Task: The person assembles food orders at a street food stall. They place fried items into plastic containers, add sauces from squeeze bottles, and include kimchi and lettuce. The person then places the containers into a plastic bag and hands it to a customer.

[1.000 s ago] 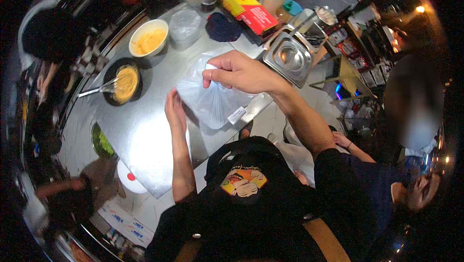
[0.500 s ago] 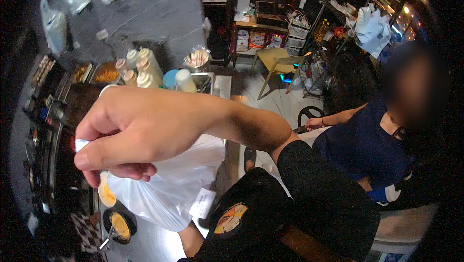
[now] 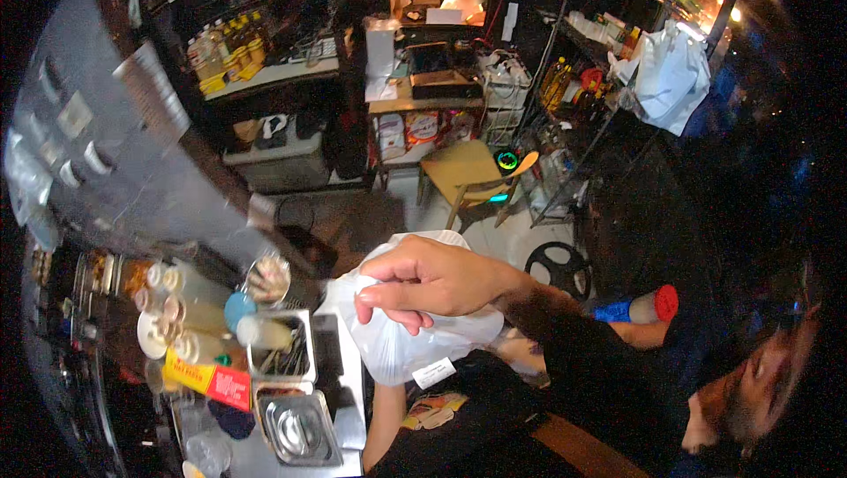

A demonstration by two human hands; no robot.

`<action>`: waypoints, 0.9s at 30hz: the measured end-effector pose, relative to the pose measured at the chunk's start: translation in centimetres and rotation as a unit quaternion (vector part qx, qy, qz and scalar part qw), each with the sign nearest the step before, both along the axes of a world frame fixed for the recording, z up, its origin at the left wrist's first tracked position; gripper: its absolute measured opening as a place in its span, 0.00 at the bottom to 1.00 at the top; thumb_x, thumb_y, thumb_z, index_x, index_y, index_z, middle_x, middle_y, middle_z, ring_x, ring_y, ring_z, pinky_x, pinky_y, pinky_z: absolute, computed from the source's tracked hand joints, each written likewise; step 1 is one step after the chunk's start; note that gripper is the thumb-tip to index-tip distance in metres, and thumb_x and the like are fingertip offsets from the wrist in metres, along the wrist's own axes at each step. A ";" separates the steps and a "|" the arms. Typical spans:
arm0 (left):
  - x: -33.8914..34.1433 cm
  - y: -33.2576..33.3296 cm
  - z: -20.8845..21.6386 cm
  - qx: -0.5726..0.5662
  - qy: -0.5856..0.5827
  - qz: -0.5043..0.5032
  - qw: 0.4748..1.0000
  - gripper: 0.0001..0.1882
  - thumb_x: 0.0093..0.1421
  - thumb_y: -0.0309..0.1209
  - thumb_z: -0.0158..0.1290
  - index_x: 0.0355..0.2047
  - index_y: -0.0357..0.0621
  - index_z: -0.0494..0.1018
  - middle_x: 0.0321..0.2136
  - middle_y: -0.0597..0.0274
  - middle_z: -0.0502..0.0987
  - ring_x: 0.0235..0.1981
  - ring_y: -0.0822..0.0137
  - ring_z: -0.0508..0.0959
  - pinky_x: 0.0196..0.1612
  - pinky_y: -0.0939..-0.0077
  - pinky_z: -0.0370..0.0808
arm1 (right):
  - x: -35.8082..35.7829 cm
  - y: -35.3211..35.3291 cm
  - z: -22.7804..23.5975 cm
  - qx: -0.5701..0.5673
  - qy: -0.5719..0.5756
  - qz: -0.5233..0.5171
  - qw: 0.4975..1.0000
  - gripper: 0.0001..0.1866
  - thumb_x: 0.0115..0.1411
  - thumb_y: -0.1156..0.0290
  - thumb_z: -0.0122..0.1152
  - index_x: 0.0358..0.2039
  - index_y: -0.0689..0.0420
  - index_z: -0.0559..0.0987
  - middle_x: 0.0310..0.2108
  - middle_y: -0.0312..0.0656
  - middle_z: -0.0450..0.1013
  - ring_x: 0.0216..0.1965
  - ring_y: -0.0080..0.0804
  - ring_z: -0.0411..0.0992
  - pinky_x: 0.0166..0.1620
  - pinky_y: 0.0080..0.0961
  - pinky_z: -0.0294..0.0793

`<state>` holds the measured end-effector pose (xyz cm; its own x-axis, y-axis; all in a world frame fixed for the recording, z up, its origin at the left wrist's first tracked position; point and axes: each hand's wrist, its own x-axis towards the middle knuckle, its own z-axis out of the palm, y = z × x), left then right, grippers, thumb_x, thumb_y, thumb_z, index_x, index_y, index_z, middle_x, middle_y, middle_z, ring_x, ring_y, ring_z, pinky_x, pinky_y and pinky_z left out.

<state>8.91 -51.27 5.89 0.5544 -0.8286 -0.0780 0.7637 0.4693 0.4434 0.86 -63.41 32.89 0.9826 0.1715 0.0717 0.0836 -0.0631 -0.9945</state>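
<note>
My right hand (image 3: 428,279) is raised in the middle of the view, its fingers closed on the gathered top of a white plastic bag (image 3: 388,346). Below the hand the bag hangs full and rounded; what is inside does not show. A white printed label (image 3: 432,374) is on its lower side. My left forearm (image 3: 386,421) rises from the lower edge to the underside of the bag, which hides my left hand and its fingers.
Left of the bag, the counter holds squeeze bottles (image 3: 198,315), a yellow-red box (image 3: 209,381), a steel tray of utensils (image 3: 281,359) and a lidded steel pan (image 3: 300,429). Beyond stand a yellow chair (image 3: 463,176) and a loaded rack (image 3: 582,32). Another person (image 3: 750,390) is close at right.
The view has swung left and toward the room, bringing the side shelf into view. My right hand still grips the bag, now farther from the camera and away from the sauce bowls.
</note>
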 end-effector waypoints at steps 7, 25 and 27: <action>4.1 -17.4 0.3 -0.039 -0.004 -0.109 0.993 0.15 0.73 0.40 0.42 0.44 0.40 0.67 0.33 0.54 0.75 0.35 0.61 0.77 0.41 0.68 0.76 | 3.8 -13.7 -6.6 0.002 0.040 -0.193 0.980 0.15 0.75 0.62 0.52 0.39 0.59 0.80 0.18 0.30 0.68 0.20 0.16 0.67 0.25 0.21 0.69; 29.3 -54.0 2.5 -0.117 -0.081 -0.287 0.947 0.16 0.71 0.43 0.42 0.44 0.42 0.65 0.35 0.54 0.72 0.35 0.59 0.76 0.41 0.64 0.75 | 22.1 -48.2 -10.3 -0.088 0.024 -0.425 0.900 0.11 0.74 0.66 0.53 0.43 0.61 0.77 0.26 0.39 0.75 0.26 0.23 0.75 0.28 0.25 0.73; 30.8 -58.0 1.9 -0.114 -0.060 -0.300 0.945 0.18 0.71 0.46 0.42 0.46 0.43 0.65 0.38 0.54 0.71 0.38 0.58 0.75 0.43 0.62 0.75 | 24.1 -52.3 -8.7 -0.208 0.056 -0.467 0.858 0.12 0.74 0.65 0.52 0.39 0.61 0.74 0.23 0.42 0.75 0.23 0.26 0.74 0.27 0.27 0.72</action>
<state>39.76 -109.30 7.81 -0.0270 -0.9844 0.1740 0.8733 0.0615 0.4832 24.95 -115.69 24.23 0.7022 -0.7062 0.0905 -0.2919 -0.4015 -0.8681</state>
